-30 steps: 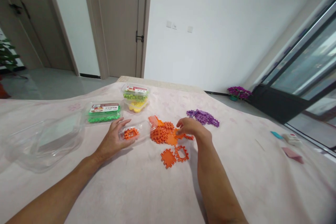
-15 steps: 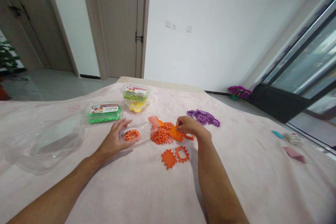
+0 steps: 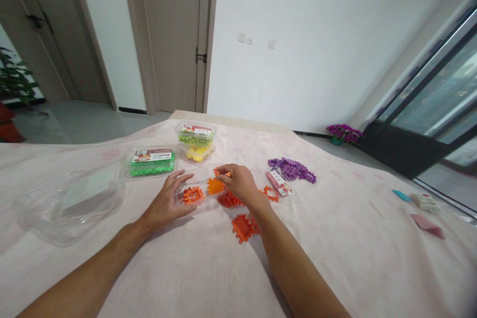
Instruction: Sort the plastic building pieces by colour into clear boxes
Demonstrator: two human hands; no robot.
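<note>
A light-orange tile (image 3: 214,187) at the clear tray (image 3: 206,203)

The left hand (image 3: 166,204) grips the tray's left end between spread fingers, seemingly steadying its light shell around a windowed tile (image 3: 187,197). At the tray's right part, the right hand (image 3: 238,184) pinches the light-orange tile by its edge, probably leaving its face free. Right of the tray lies an orange pile (image 3: 229,199).

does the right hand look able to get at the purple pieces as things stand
Probably yes: the purple pieces lie in the open to its right, just past a printed label, though the right hand seems to be pinching an orange piece.
</note>
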